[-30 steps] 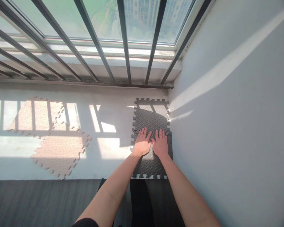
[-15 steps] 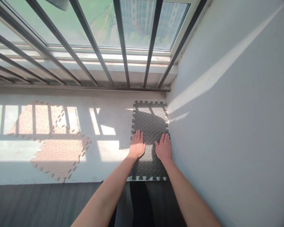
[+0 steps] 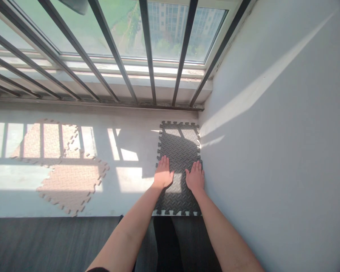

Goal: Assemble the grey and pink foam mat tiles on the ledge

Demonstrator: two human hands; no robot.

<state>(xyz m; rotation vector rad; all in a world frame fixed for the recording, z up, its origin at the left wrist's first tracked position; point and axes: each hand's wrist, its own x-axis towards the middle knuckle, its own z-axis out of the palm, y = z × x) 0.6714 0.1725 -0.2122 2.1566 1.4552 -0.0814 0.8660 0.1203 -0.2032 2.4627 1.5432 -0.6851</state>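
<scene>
Two dark grey foam mat tiles with toothed puzzle edges lie end to end on the white ledge, in the corner by the right wall. My left hand rests flat on their left edge, near the middle of the strip. Across from it, my right hand lies flat on the right edge, close to the wall. Both hands have fingers stretched out and grip nothing. Under the palms, part of the seam between the tiles is hidden.
Two pinkish foam tiles lie overlapping or touching on the ledge at the left. Dark metal bars run along the back before a window. A white wall bounds the right side. Dark flooring lies below the ledge.
The view has shifted slightly. Both hands stay flat on the grey tiles in nearly the same place, and the tiles have not visibly moved.
</scene>
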